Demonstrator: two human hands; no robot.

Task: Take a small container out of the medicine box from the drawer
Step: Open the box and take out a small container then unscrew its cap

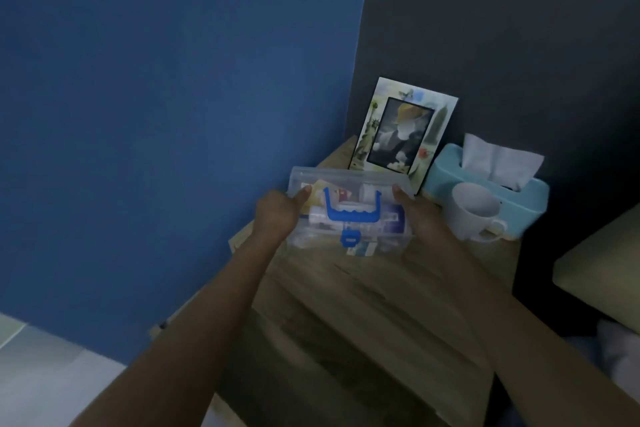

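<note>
The medicine box (349, 215) between the left hand (277, 215) and right hand (420, 218) is clear, glossy plastic with a blue plastic handle (351, 213). Under it, the bench (363, 288) shows matt wood grain. Just right of the right hand, a smooth white mug (474, 211), a plastic tissue box (485, 184) and soft paper tissue (498, 159).

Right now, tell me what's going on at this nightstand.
A person is holding a clear plastic medicine box with both hands over the wooden nightstand: the left hand grips its left end, the right hand its right end. The box has a blue handle and a blue latch, and the lid looks closed, so nothing is out yet. Behind it stand a picture frame, a white mug and a blue tissue box.
</note>
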